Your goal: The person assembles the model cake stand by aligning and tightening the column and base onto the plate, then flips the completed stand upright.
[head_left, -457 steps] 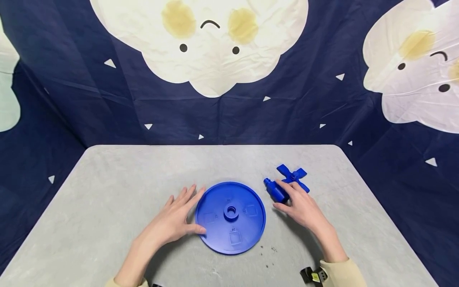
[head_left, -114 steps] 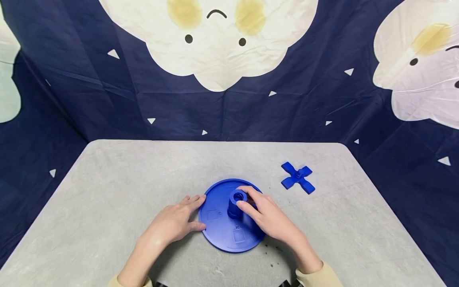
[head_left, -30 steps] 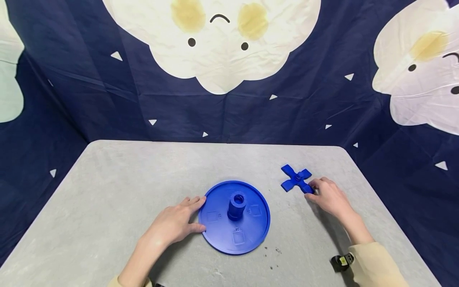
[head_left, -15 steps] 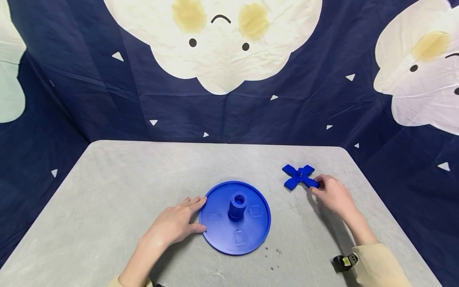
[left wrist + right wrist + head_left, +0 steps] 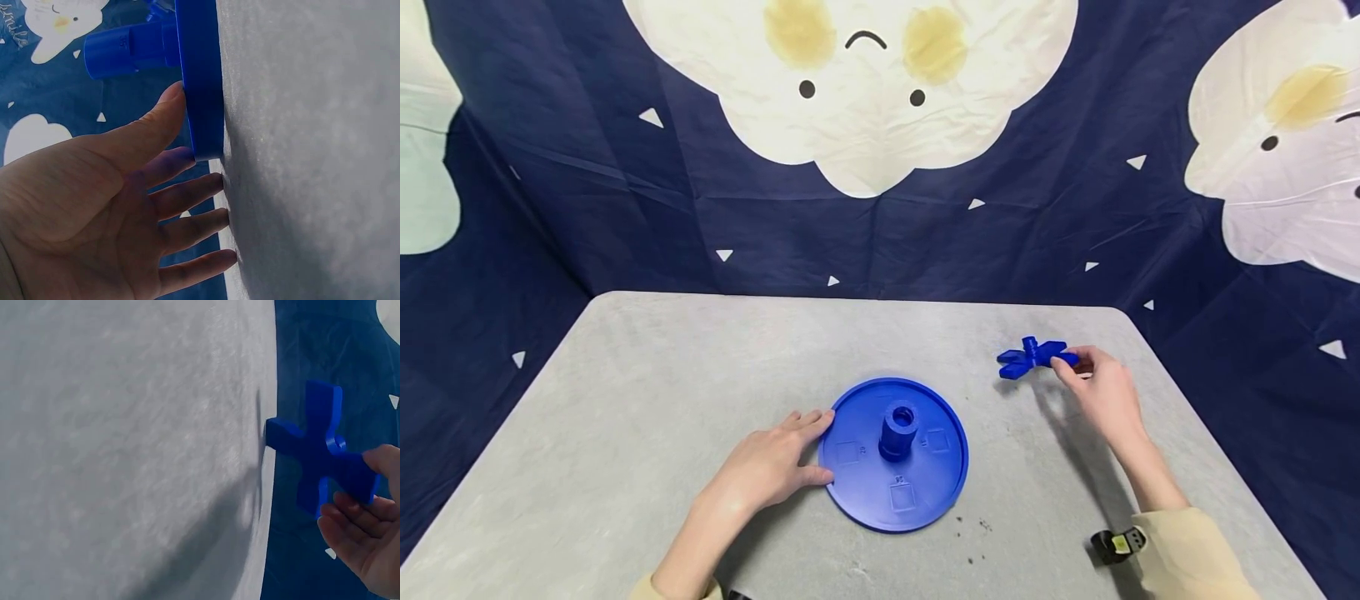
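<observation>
A round blue disc [image 5: 857, 508] with a raised rim lies flat on the table, and a blue hollow cylinder [image 5: 898, 433] stands upright at its middle. My left hand [image 5: 767, 467] rests against the disc's left rim, thumb on the edge and fingers fairly straight, as the left wrist view shows too. To the right, my right hand [image 5: 1101, 392] pinches one arm of a blue four-armed cross piece [image 5: 1032, 357] with a short peg at its centre. Tilted, the cross piece [image 5: 319, 447] is held at least partly off the table; its peg points up in the head view.
The grey table [image 5: 700, 358] has a navy cloth [image 5: 647, 225] with cloud prints behind and at its sides. Dark specks [image 5: 973, 533] lie near the disc's lower right. A small black device [image 5: 1116, 546] sits at the right sleeve.
Over the last second my right hand lifts and tilts the cross piece from the table. Earlier, my right hand set the cylinder upright on the disc. My left hand stays at the rim.
</observation>
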Demonstrator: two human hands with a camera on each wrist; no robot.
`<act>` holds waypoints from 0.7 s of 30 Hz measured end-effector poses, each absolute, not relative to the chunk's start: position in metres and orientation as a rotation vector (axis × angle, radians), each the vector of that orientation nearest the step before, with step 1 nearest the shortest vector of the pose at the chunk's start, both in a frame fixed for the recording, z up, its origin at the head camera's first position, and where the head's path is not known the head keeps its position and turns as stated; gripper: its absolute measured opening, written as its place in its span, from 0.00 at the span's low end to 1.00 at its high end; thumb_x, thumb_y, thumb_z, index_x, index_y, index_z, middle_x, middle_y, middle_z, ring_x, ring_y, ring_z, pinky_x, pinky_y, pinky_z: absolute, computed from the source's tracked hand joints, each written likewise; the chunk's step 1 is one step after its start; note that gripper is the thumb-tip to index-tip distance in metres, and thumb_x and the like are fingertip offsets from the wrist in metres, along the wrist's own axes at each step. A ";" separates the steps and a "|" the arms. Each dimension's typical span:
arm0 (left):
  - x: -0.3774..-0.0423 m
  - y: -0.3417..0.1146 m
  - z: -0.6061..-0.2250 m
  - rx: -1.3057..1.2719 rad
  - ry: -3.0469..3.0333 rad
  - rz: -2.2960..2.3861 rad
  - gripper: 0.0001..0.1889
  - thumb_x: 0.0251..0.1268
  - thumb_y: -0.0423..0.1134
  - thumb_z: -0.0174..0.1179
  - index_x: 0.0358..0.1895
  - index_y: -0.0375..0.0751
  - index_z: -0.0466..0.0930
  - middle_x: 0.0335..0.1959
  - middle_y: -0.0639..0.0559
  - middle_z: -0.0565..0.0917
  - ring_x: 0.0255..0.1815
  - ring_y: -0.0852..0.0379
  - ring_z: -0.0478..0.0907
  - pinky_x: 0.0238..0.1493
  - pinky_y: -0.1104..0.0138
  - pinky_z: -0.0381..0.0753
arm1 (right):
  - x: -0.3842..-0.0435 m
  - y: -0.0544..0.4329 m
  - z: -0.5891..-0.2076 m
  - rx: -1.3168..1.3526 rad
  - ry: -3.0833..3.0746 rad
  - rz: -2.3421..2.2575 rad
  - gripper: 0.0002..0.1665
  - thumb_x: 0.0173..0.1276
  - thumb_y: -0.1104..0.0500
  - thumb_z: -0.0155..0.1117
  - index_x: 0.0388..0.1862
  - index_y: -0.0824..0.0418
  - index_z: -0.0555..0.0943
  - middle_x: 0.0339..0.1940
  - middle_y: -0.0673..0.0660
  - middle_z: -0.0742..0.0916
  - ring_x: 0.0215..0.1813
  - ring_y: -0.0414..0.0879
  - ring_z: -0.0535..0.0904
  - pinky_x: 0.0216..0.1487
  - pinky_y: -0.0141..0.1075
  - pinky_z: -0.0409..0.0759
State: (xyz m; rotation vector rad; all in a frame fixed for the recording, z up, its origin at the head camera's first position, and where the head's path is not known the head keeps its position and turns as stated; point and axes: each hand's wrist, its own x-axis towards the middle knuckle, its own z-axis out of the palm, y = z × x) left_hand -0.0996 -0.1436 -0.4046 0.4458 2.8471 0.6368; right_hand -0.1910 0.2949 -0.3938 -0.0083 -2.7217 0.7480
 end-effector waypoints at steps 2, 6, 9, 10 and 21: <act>-0.100 -0.143 -0.404 0.444 2.847 0.635 0.41 0.59 0.55 0.73 0.75 0.44 0.71 0.76 0.45 0.74 0.76 0.32 0.68 0.70 0.35 0.72 | -0.191 0.293 -0.393 -0.039 -2.664 0.806 0.23 0.73 0.46 0.66 0.50 0.66 0.85 0.42 0.67 0.92 0.37 0.37 0.86 0.36 0.23 0.76; -0.099 -0.143 -0.404 0.438 2.845 0.633 0.42 0.59 0.55 0.72 0.75 0.44 0.71 0.76 0.45 0.74 0.77 0.32 0.68 0.70 0.35 0.72 | -0.191 0.289 -0.390 -0.096 -2.559 0.921 0.22 0.73 0.47 0.67 0.49 0.65 0.85 0.42 0.65 0.92 0.34 0.16 0.74 0.36 0.11 0.72; -0.099 -0.143 -0.404 0.439 2.843 0.632 0.42 0.59 0.55 0.72 0.75 0.44 0.71 0.76 0.44 0.74 0.77 0.32 0.68 0.70 0.35 0.72 | -0.190 0.286 -0.388 -0.129 -2.490 1.019 0.21 0.72 0.48 0.69 0.51 0.64 0.85 0.39 0.56 0.91 0.34 0.14 0.74 0.38 0.11 0.74; -0.099 -0.142 -0.404 0.442 2.845 0.633 0.42 0.58 0.55 0.72 0.75 0.44 0.71 0.76 0.44 0.74 0.77 0.32 0.68 0.70 0.35 0.72 | -0.189 0.284 -0.387 -0.137 -2.467 1.060 0.21 0.72 0.49 0.69 0.52 0.64 0.85 0.37 0.51 0.90 0.35 0.15 0.75 0.38 0.11 0.75; -0.099 -0.142 -0.405 0.456 2.846 0.630 0.41 0.59 0.55 0.72 0.75 0.44 0.71 0.76 0.44 0.74 0.76 0.32 0.68 0.70 0.35 0.72 | -0.184 0.263 -0.366 -0.181 -2.146 1.727 0.17 0.67 0.58 0.74 0.53 0.61 0.83 0.31 0.41 0.88 0.33 0.31 0.86 0.41 0.25 0.88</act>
